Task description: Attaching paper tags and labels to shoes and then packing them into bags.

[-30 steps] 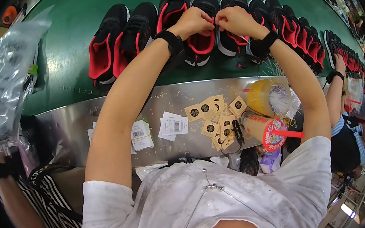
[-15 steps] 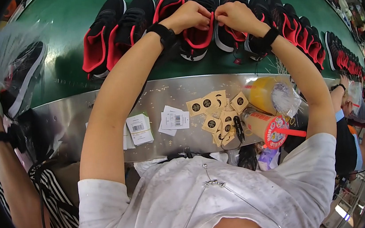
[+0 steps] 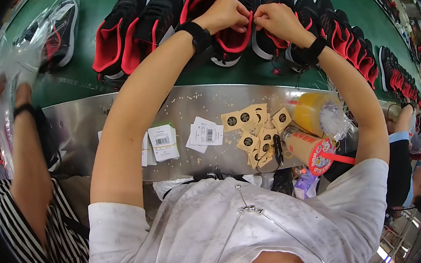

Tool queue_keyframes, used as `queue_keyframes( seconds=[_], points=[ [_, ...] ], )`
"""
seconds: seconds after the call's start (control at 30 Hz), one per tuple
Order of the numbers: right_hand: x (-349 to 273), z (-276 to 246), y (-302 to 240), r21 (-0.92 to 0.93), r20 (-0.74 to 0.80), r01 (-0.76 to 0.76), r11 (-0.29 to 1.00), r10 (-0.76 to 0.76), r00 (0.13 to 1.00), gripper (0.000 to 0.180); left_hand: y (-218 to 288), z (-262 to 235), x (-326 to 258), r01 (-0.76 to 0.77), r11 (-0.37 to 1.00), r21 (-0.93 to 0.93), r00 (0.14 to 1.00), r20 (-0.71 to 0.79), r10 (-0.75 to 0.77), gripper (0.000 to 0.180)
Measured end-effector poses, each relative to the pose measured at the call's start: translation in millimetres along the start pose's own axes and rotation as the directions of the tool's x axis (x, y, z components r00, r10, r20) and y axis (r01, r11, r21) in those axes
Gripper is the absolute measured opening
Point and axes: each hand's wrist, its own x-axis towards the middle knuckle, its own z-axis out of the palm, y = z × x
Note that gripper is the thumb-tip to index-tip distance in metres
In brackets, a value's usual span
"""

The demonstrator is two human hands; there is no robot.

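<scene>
Both hands [image 3: 255, 16] crowd shoe [image 3: 233, 31]; prob. touching.

Green conveyor belt [image 3: 113, 85] carries a row of black-and-red sneakers [image 3: 131, 34] w/ one bagged shoe [image 3: 51, 32] at far left. Steel counter [image 3: 86, 124] in front holds barcode labels [image 3: 163, 141], tan hang tags [image 3: 251, 129], a yellow tape roll [image 3: 311, 113] & scattered bits.

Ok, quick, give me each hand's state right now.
Left hand: fingers curled shut, pinching at the black and red shoe.
Right hand: fingers curled shut, pinching at the same shoe; what they grip is too small to tell.
</scene>
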Motion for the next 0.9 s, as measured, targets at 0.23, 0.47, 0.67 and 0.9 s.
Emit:
queue_keyframes(
  seconds=[0.23,0.47,0.67,0.9],
  points=[
    [5,3,-13,-0.106,-0.023,0.046,0.993,-0.049,0.999,0.018,-4,-7,-4,-0.014,0.998,0.060,1.000,-0.007,0.015,0.023],
    [5,7,0,0.128,0.011,0.058,0.990,-0.060,0.998,0.019,-8,-8,-14,-0.014,0.999,0.040,0.996,-0.082,0.018,0.020],
    [9,14,0,0.332,0.114,-0.109,0.937,0.075,0.991,0.020,-4,-12,-22,0.001,1.000,0.026,0.996,-0.094,0.002,0.022],
    [16,15,-27,0.234,0.092,-0.077,0.969,0.057,0.994,0.017,-9,-22,-28,-0.026,0.995,0.098,0.994,-0.103,0.036,0.020]
  ],
)
